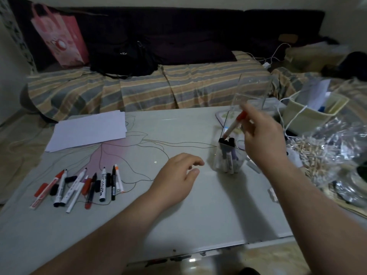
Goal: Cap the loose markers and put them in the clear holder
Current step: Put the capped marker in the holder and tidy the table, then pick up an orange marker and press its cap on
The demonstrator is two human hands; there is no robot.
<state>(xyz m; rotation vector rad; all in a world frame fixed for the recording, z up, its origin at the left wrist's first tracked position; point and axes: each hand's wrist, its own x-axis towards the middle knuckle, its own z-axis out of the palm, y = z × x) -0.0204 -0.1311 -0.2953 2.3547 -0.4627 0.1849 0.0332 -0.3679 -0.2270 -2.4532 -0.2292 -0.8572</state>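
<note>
The right hand [260, 141] was raised over the clear holder [228, 157], its fingers [246, 126] curled round one red-capped marker [235, 124]. The marker slanted down, cap uppermost, its lower end at the holder's mouth among the dark caps of the markers already standing inside; how many stood there could not be counted through the plastic, though at least three showed. The holder stood on the worktop [198, 205] near its right end, just below that hand.

The left hand [176, 179] lay on the worktop near the middle, palm down, fingers loosely bent and holding nothing.

Well apart to the left, the loose markers [83, 185] lay in one row, roughly ten, some crossing each other. About three red caps and three black caps lay among them, though the exact count could not be told where they overlapped.

One stack of white paper [89, 132] lay behind the row. Beyond the worktop, one pink bag [59, 36] and one black bag [123, 58] rested on a striped sofa [178, 86]. A second, taller clear container [252, 92] stood behind the holder.
</note>
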